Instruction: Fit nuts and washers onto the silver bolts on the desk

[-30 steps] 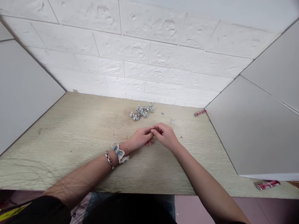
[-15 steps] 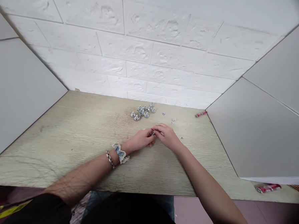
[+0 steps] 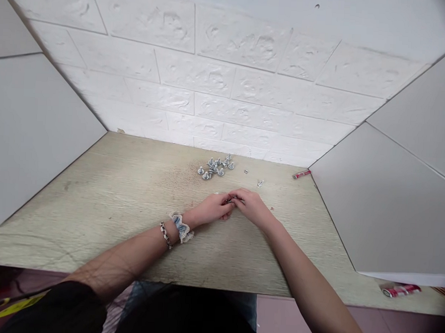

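Head view shows the fingers of both hands narrow and closed together on a small metal part point(image 3: 229, 201). It is in the middle of the board, on the near side of the bolts. The left hand point(image 3: 216, 208) pinches its left side, and the right hand point(image 3: 250, 206) holds it from the right with bent fingers. Only a little silver shows, and it seems to run roughly from left to right; which end is the head, I cannot tell.

On the left wrist are a blue and white frilled band point(image 3: 182, 228) and a chain bracelet point(image 3: 165, 234). Beyond the fingers, slightly to the left, lies a group of bolts point(image 3: 221, 172), many with the shank pointing up. To the right of this group is a small nut-like piece point(image 3: 246, 171), and nearer, a loose bolt point(image 3: 260, 183) has its shank leaning to the far right.

Far right, a red cylinder point(image 3: 301, 174) points its long axis at the corner of the right panel point(image 3: 399, 205). Another red cylinder point(image 3: 401, 290) lies at the near right.

The wooden board point(image 3: 124, 181) ends at the white wall point(image 3: 210, 106) on the far side, and its near edge passes under the forearms. Sideways room is widest between the left hand and the left panel point(image 3: 37, 137); toward the far side, the bolts make it shorter.
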Demonstrator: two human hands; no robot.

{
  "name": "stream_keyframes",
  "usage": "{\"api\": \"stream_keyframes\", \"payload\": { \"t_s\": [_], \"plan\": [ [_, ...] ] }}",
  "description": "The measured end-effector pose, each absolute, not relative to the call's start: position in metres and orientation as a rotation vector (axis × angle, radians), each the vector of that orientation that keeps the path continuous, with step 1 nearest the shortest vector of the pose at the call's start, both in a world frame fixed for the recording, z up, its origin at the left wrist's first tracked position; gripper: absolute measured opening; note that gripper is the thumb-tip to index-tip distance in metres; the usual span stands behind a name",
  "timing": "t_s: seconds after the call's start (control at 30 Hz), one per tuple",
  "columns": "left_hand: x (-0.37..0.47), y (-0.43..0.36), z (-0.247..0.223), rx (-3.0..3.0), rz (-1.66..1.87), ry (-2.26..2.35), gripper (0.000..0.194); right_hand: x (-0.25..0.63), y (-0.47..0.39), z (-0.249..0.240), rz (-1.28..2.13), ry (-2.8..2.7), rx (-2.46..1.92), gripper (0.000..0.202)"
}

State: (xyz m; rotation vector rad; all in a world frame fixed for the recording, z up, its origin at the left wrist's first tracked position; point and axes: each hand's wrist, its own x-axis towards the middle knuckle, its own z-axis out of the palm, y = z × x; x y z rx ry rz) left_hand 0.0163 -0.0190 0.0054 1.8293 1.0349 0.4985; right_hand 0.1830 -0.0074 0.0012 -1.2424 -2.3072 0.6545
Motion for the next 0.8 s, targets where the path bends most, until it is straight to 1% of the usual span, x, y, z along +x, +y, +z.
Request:
{"api": "stream_keyframes", "payload": {
  "t_s": [0.53,0.8],
  "plan": [
    [0.0159,-0.0182,0.0038,1.849,0.486,1.028,0.023,0.1818,-0.0067,0.0010,0.674,-2.305,-1.263,0.019],
    [0.0159,-0.0190,0.0056,1.846,0.482,1.039,0.020,0.1815,-0.0086,0.0026,0.666,-2.320,-1.256,0.020]
  ]
}}
